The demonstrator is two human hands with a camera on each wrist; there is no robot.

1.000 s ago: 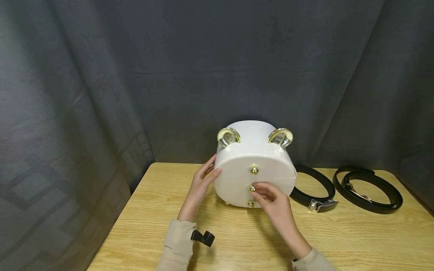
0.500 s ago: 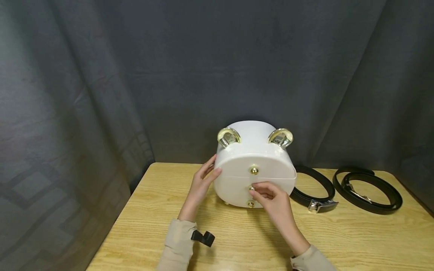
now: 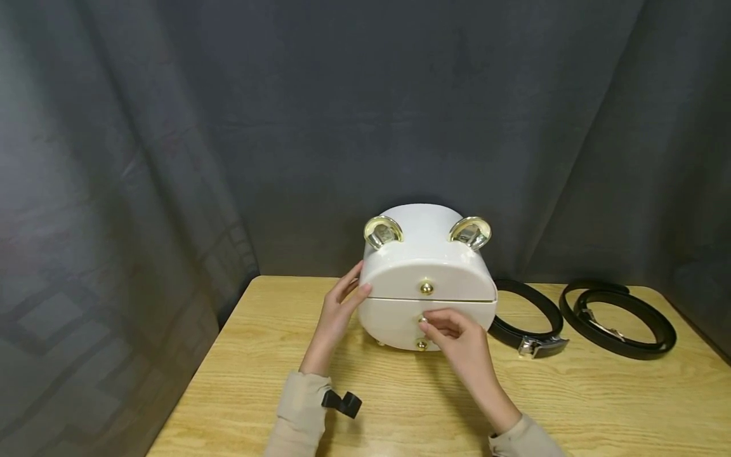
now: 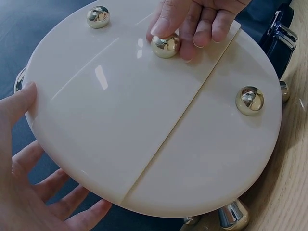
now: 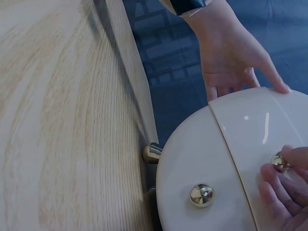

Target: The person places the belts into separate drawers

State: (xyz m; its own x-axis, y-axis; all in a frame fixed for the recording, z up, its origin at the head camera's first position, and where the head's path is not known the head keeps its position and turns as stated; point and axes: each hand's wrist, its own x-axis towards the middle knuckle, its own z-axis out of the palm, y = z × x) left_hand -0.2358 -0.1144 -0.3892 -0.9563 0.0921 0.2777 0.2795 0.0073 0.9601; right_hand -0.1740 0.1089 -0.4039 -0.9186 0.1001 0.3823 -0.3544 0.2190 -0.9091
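A glossy white jewelry box (image 3: 394,317) with two gold ears stands on the table, its drawer front facing me. My right hand (image 3: 467,346) pinches the middle gold knob (image 4: 166,46) between thumb and fingers. The middle drawer stands slightly proud of the upper one, with a thin dark gap above it. My left hand (image 3: 338,311) rests against the box's left side, fingers spread along the side wall and thumb on the front edge, as the left wrist view shows. The upper knob (image 3: 426,288) and the lower knob (image 4: 250,100) are untouched.
Right of the box lies a coiled black belt (image 3: 548,311) with a silver buckle. A second coiled black belt (image 3: 657,330) is farther right. The wooden table (image 3: 240,381) ends at a dark grey curtain (image 3: 342,127) behind and on the left.
The seam under the upper drawer has widened into a dark line as the middle drawer came slightly forward with my right hand. My left hand has stayed on the side.
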